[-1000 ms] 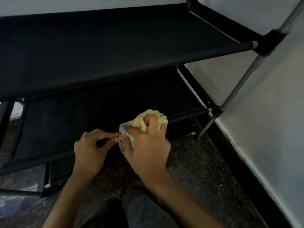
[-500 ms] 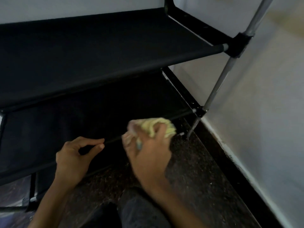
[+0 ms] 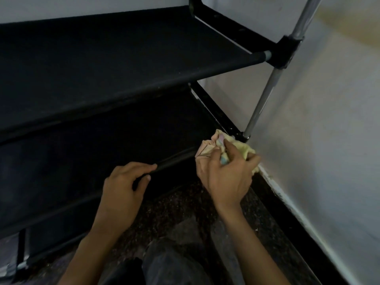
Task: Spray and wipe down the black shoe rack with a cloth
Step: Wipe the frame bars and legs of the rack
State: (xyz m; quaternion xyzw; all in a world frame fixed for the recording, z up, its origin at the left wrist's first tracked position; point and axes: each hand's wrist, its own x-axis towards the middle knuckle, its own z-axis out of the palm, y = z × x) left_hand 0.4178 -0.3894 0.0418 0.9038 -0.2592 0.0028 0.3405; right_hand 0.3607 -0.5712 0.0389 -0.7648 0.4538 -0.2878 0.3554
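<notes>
The black shoe rack (image 3: 102,64) fills the upper left, with fabric shelves and grey metal poles. My right hand (image 3: 226,175) grips a bunched yellow cloth (image 3: 249,151) at the right end of the lower front bar, beside the black corner joint (image 3: 240,136). My left hand (image 3: 125,188) rests on that same lower front bar (image 3: 174,159), fingers over it and thumb curled under. No spray bottle is in view.
A white wall (image 3: 318,130) stands close on the right, with a dark skirting strip (image 3: 287,223) along its base. The floor is dark speckled stone (image 3: 174,212). My knee in dark trousers (image 3: 170,262) shows at the bottom centre.
My right hand has carried the cloth rightward along the lower bar to its corner by the wall. My left hand has moved from pinching near the cloth to resting on the bar.
</notes>
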